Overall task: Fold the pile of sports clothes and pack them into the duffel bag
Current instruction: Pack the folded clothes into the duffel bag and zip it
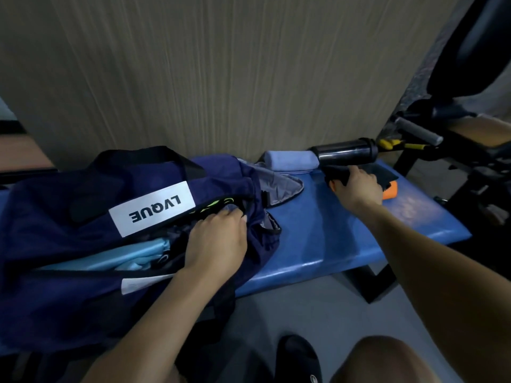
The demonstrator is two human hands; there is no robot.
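Right hand (356, 186) grips a dark folded garment (385, 174) at the far end of the blue bench (359, 239), fingers curled over its near edge. An orange item (391, 190) lies just under or beside that garment; cannot tell whether it is a separate piece. Left hand (218, 241) rests at the mouth of the navy duffel bag (55, 205), fingers curled round the bag's opening fabric, apparently holding it apart.

Inside the bag: light blue clothing (130, 258) and a dark piece with neon green print (215, 207), already packed. Rolled pale blue towel (290, 160) and black bottle (344, 153) lie against the wall, touching each other, just beyond the gripped garment.

Risks, as judged:
- One-handed lift may let the fold fall open, since only one edge is held.
- Orange item could be dragged along or knocked off the bench end.
- Bottle sits close to the knuckles; a careless lift may roll it.
- Bag mouth is narrow and slack; if the left hand lets go, the garment may bunch on entry.

Writing: white label (150, 208) on the bag reads "LVQUE", upside down from this view. A second white patch (143, 284) is nearer the wearer, text illegible.
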